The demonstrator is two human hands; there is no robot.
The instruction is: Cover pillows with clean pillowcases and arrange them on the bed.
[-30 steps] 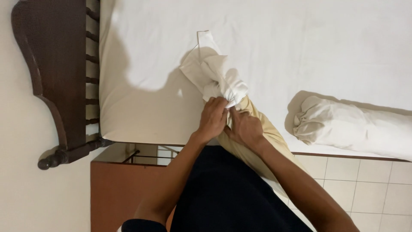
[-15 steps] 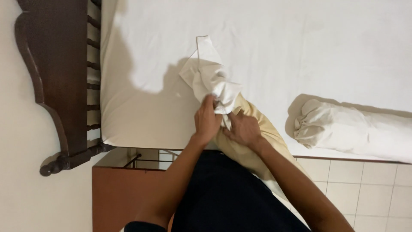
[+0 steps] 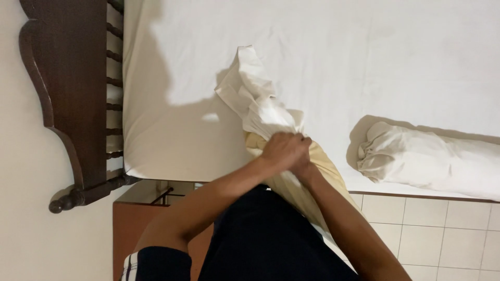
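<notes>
Both hands meet at the near edge of the bed w/ white sheet (image 3: pixel 323 57). Left hand (image 3: pixel 284 151) is clenched on the crumpled white pillowcase (image 3: pixel 258 101), bunched over the end of a pale yellow pillow (image 3: pixel 317 177). Right hand (image 3: pixel 307 169) sits mostly under the left, grip can't tell. Rolled white bolster (image 3: pixel 432 158) lies near the bed's near edge, to the right; dark wooden headboard (image 3: pixel 73 78) at left edge.

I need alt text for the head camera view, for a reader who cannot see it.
Both hands, left hand over right hand, bunch a white pillowcase on a yellowish pillow at the edge of a white bed. A rolled white bundle lies to the right.
</notes>
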